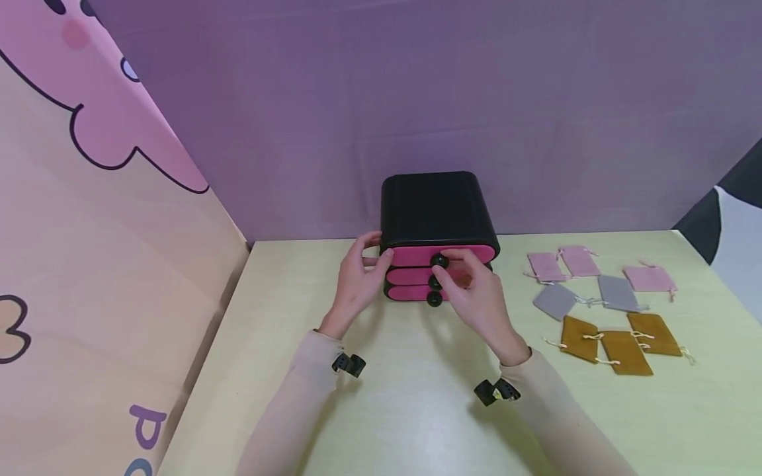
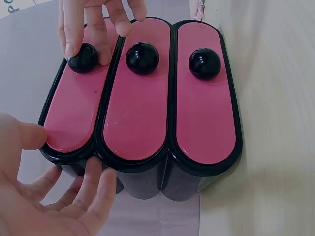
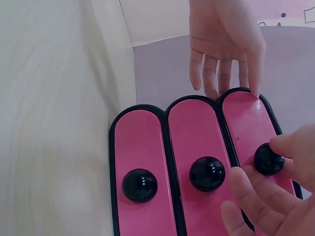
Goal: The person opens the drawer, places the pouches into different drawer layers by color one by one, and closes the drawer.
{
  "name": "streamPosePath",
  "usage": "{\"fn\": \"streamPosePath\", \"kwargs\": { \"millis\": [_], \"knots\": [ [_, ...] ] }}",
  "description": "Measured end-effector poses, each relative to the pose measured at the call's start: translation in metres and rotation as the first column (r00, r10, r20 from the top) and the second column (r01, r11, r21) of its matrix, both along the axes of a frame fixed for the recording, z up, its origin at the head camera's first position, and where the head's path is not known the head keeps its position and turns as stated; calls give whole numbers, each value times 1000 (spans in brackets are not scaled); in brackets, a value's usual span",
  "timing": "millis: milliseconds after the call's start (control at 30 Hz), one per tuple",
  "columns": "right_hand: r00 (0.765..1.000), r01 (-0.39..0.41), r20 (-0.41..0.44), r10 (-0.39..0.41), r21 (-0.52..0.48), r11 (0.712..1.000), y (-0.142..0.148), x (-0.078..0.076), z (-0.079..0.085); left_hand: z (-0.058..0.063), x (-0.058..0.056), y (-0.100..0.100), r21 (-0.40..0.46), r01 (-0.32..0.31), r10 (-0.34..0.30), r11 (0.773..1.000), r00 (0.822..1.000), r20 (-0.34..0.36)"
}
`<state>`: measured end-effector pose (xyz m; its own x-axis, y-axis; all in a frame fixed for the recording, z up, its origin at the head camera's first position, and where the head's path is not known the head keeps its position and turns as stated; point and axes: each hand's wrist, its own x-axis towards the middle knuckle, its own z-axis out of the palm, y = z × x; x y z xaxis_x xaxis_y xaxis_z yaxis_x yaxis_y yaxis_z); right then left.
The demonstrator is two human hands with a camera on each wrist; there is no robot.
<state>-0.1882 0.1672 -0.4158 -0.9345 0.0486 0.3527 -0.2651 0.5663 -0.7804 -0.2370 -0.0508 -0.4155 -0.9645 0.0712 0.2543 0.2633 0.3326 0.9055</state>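
A black drawer cabinet (image 1: 437, 206) with three stacked pink drawer fronts stands against the purple backdrop. My left hand (image 1: 360, 277) holds its left end at the top tier: the thumb touches the edge of the top drawer front (image 2: 74, 120), and the other fingers lie round the side. With thumb and fingers, my right hand (image 1: 481, 297) pinches the round black knob (image 3: 268, 159) of the top drawer. Below it are the middle knob (image 2: 142, 58) and the bottom knob (image 1: 434, 299), which neither hand grips. All three fronts appear closed.
To the right on the pale table (image 1: 417, 410) lie small drawstring pouches: pink ones (image 1: 580, 261), grey ones (image 1: 618, 293) and mustard-brown ones (image 1: 626, 352). Behind the cabinet rises a purple cloth (image 1: 452, 99). A printed panel (image 1: 107, 251) borders the table's left edge.
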Motion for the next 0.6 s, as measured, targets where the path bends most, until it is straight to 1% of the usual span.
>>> {"fn": "streamPosePath", "kwargs": {
  "millis": [167, 400, 500, 600],
  "knots": [
    [999, -6, -33, 6, 18, 1000, -2, 0, -1, -2, 1, 0, 6, -9, 9, 1000, 1000, -1],
    [1000, -20, -21, 20, 20, 1000, 0, 3, -1, -2, 1, 0, 18, -18, 17, 1000, 1000, 25],
    [1000, -21, -13, 21, 22, 1000, 1, 4, 0, -1, 1, 0, 40, -9, 7, 999, 999, 48],
    [1000, -22, -2, 22, 20, 1000, 2, 6, 1, 0, 1, -1, 79, 6, -12, 997, 997, 77]
  ]
}}
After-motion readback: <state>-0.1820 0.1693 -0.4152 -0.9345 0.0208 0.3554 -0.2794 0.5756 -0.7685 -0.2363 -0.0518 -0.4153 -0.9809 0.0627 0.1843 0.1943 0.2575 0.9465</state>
